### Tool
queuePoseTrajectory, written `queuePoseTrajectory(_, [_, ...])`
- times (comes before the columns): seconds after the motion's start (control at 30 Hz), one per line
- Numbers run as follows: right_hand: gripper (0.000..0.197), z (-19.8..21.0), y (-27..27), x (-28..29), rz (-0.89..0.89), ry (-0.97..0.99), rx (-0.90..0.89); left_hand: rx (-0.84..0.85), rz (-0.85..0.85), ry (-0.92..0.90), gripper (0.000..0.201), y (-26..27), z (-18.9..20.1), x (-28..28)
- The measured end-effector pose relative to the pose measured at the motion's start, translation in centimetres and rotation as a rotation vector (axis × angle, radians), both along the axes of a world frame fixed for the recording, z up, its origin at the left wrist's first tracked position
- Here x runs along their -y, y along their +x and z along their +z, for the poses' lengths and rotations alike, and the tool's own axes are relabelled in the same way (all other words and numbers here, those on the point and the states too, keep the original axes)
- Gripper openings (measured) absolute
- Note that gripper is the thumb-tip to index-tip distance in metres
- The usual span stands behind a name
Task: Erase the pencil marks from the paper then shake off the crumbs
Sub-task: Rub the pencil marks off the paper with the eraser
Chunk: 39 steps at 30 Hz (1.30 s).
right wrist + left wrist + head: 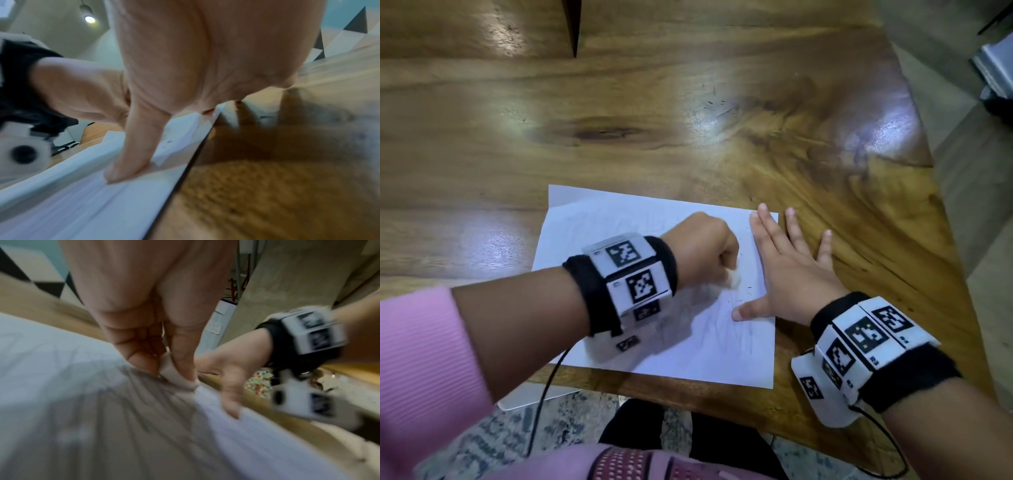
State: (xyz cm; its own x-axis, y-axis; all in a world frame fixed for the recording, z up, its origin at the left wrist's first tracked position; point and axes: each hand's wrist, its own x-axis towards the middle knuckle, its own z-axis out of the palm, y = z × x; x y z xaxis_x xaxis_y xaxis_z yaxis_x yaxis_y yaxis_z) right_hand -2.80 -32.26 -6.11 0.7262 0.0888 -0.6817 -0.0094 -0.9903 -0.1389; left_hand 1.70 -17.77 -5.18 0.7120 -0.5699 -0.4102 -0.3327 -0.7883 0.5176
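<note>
Your left hand [702, 250] is curled around a small white eraser [732, 279], pressing it onto the paper [688, 349] that lies flat on the wooden table [688, 137]. Your right hand [787, 274] is spread flat, thumb and fingers pinning the sheet's right edge. The sheet looks thin and limp (likely to crumple under hard rubbing), so keep it pinned close to the eraser; for shaking, take it by opposite edges.

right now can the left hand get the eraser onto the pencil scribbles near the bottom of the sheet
Probably yes. The left hand already holds the eraser down on the paper, and the faint scribbles lie just below it with nothing between. The right hand presses flat on the paper's right edge, off to the side.
</note>
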Motion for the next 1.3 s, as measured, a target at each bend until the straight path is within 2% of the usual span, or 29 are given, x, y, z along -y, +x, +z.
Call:
queuePoseTrajectory(0.1, [0.14,0.0,0.0,0.0,0.008,-0.004,0.007,0.121,0.203,-0.04,0.013,2.5,0.1,1.4])
queuePoseTrajectory(0.13, [0.14,0.0,0.0,0.0,0.01,-0.008,0.008,0.147,0.221,-0.044,0.011,2.6,0.0,1.7])
queuePoseTrajectory(0.2, [0.14,0.1,0.0,0.0,0.011,-0.011,0.008,0.111,0.105,-0.012,0.008,1.1,-0.3,1.4])
queuePoseTrajectory(0.27, [0.14,0.0,0.0,0.0,0.006,-0.007,0.004,-0.002,-0.06,0.023,0.01,-1.4,-0.6,0.5])
queuePoseTrajectory(0.3, [0.14,0.0,0.0,0.0,0.005,-0.007,0.005,-0.034,-0.087,0.024,0.012,-1.9,-0.7,0.1])
queuePoseTrajectory(0.37, [0.14,0.0,0.0,0.0,0.014,-0.015,0.013,0.01,-0.015,0.012,0.015,-0.9,-0.6,0.1])
queuePoseTrajectory(0.47, [0.14,0.0,0.0,0.0,0.018,-0.022,0.018,0.086,0.24,-0.037,0.012,1.3,-0.3,0.8])
queuePoseTrajectory(0.5, [0.14,-0.1,0.0,0.0,0.019,-0.024,0.019,0.093,0.236,-0.038,0.008,1.1,-0.4,0.8])
queuePoseTrajectory(0.63, [0.14,-0.1,-0.1,0.1,0.017,-0.011,0.027,-0.014,-0.033,0.011,0.008,-2.3,-0.7,-0.2])
queuePoseTrajectory(0.7, [0.139,-0.1,-0.1,0.1,0.023,-0.009,0.048,0.004,0.006,-0.005,0.014,-2.0,-0.7,-0.4])
queuePoseTrajectory(0.8, [0.134,-0.2,-0.3,0.2,0.043,-0.008,0.096,0.069,0.154,-0.049,0.02,-0.6,-0.9,-0.5])
queuePoseTrajectory(0.97, [0.114,0.0,-2.0,0.7,0.133,-0.005,0.201,0.092,0.187,-0.066,0.022,-0.3,-1.2,-0.6])
queuePoseTrajectory(1.13, [0.142,0.0,-2.8,1.6,0.161,-0.016,0.089,0.095,0.23,-0.081,0.019,0.1,-0.8,0.0])
queuePoseTrajectory(1.3, [0.145,0.0,-2.6,1.4,0.148,-0.02,0.072,0.129,0.198,-0.065,0.01,-0.4,-0.4,2.4])
